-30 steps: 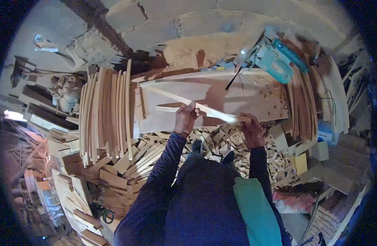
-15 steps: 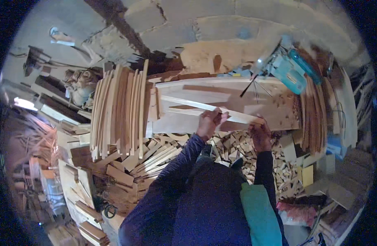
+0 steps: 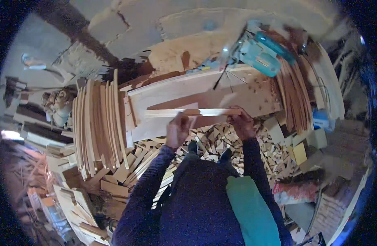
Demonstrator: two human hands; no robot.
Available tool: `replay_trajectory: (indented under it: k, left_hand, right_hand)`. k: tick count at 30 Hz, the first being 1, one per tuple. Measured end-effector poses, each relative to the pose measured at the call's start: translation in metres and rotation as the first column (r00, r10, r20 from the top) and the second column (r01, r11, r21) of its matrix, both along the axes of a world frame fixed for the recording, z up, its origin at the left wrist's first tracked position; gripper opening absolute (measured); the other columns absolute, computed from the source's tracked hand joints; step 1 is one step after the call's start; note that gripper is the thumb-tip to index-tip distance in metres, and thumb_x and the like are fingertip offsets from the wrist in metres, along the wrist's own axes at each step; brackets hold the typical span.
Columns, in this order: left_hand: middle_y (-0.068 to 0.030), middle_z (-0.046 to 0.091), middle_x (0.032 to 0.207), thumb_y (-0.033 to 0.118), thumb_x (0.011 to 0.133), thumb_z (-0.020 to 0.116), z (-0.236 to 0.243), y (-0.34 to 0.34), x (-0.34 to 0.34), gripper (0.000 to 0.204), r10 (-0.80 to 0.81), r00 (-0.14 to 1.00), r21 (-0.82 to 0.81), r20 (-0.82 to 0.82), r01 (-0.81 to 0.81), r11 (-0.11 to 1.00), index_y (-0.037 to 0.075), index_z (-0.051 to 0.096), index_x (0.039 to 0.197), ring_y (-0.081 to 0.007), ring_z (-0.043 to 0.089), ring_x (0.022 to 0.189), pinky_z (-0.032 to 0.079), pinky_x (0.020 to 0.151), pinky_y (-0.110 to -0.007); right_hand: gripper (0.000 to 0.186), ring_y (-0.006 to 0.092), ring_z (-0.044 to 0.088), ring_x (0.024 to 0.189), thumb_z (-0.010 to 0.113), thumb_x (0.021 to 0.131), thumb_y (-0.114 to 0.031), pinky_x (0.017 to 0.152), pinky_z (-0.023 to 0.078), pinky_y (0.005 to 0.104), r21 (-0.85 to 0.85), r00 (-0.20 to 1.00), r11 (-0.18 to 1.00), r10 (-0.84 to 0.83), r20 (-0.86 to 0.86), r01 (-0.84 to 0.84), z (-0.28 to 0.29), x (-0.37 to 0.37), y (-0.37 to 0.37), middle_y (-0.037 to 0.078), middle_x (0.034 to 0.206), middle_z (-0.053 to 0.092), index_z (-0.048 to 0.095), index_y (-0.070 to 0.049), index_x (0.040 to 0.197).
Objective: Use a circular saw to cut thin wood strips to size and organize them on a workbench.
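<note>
A thin, pale wooden strip (image 3: 209,112) lies nearly level across my front, above the near part of a workbench top (image 3: 254,96). My left hand (image 3: 178,130) is closed on it left of its middle, with the strip's left end jutting past the fingers. At the right end my right hand (image 3: 242,123) grips it between thumb and fingers. Left of the strip, a thick row of long wooden strips (image 3: 99,127) lies across the bench. Whether a second strip is held along with the first, I cannot tell.
A teal power tool (image 3: 258,57) with thin rods hangs over the bench's back right. More strips (image 3: 295,94) are stacked at its right end. Small wood offcuts (image 3: 213,143) cover the floor around my feet. A rough wall (image 3: 188,24) stands behind.
The strip has turned from slanting down to the right to nearly level. Both hands still hold it, and my left hand sits lower. The whole view has shifted, with the bench further left.
</note>
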State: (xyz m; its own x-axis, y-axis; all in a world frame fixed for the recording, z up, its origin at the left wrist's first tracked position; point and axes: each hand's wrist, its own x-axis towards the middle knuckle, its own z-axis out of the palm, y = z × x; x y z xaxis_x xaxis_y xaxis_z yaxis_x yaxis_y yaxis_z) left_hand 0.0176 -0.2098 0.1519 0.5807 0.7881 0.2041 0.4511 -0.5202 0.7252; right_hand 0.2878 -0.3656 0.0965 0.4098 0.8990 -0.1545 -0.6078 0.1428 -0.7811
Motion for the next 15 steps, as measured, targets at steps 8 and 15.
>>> replay_trajectory:
  k: [8,15]
  left_hand:
    - [-0.0166,0.07,0.113,0.001,0.09,0.07,-0.021,0.061,0.015,0.026,-0.37,0.929,0.064,0.028,0.368,0.928,0.005,0.063,0.115,-0.0362,0.069,0.104,0.058,0.088,-0.044]
    - [-0.0172,0.071,0.107,0.005,0.093,0.067,-0.017,0.077,0.012,0.019,-0.397,0.916,0.022,-0.056,0.398,0.917,0.007,0.064,0.112,-0.0385,0.07,0.098,0.057,0.085,-0.046]
  right_hand:
    - [0.039,0.0212,0.067,0.1,0.069,0.099,-0.012,0.088,0.057,0.0376,0.052,0.995,0.999,-0.02,0.099,0.015,0.029,0.002,0.015,0.013,0.13,0.066,0.058,-0.002,0.135]
    - [0.042,0.0196,0.067,0.097,0.068,0.099,-0.013,0.087,0.056,0.0356,0.128,0.984,0.981,-0.16,0.082,0.149,0.029,0.007,0.025,0.01,0.12,0.068,0.057,-0.001,0.138]
